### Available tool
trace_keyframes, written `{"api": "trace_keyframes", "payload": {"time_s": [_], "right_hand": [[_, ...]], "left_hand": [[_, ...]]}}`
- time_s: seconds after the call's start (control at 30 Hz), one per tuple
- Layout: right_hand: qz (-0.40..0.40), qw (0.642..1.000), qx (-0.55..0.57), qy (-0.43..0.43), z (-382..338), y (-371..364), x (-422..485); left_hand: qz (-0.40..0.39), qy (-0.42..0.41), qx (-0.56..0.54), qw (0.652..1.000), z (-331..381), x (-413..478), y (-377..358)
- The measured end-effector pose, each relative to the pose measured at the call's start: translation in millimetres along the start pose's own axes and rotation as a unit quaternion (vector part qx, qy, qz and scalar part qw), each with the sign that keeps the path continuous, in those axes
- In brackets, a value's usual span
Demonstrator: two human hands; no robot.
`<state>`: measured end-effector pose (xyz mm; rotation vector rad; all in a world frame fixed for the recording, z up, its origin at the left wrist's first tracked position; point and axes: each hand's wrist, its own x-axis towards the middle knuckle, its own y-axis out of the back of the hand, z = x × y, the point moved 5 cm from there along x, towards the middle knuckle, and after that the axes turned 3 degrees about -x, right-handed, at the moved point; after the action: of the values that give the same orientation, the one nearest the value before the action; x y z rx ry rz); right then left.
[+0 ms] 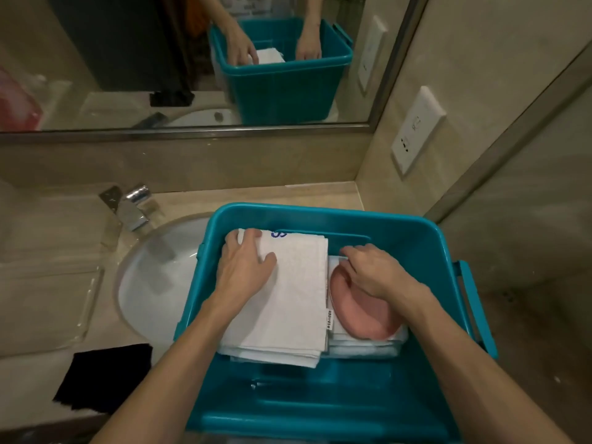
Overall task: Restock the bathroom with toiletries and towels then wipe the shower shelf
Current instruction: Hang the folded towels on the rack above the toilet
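Note:
A teal plastic bin (400, 232) stands on the vanity counter, partly over the sink. Inside it lies a folded white towel (288, 302) with blue print at its far edge, on top of more white folded towels. To its right a pink cloth (362, 318) lies on another white stack. My left hand (243, 261) grips the white towel's far left corner, fingers curled over its edge. My right hand (378, 270) reaches down at the far edge of the right stack, above the pink cloth, its fingertips hidden.
A white sink (153, 277) with a chrome tap (131, 206) sits left of the bin. A clear tray (51, 299) lies on the counter at left, a black cloth (102, 379) at the front edge. A mirror (192, 59) hangs above; a wall socket (416, 129) is at right.

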<state>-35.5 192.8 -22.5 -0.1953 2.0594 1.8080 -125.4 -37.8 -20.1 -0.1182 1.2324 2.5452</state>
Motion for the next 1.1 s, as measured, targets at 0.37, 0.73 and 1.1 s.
{"api": "trace_keyframes", "payload": {"time_s": [0.37, 0.73, 1.1], "right_hand": [[-0.170, 0.977, 0.117, -0.049, -7.5, -2.1, -87.0], [0.050, 0.883, 0.440, -0.154, -49.7, 3.2, 1.3], [0.145, 0.797, 0.548, -0.211, -53.6, -8.8, 10.5]], "left_hand": [[-0.031, -0.061, 0.099, 0.993, 7.0, 2.0, 5.1], [-0.064, 0.008, -0.096, 0.993, -6.5, 0.8, 4.7], [-0.069, 0.067, -0.199, 0.975, -8.2, 4.7, 14.9]]}}
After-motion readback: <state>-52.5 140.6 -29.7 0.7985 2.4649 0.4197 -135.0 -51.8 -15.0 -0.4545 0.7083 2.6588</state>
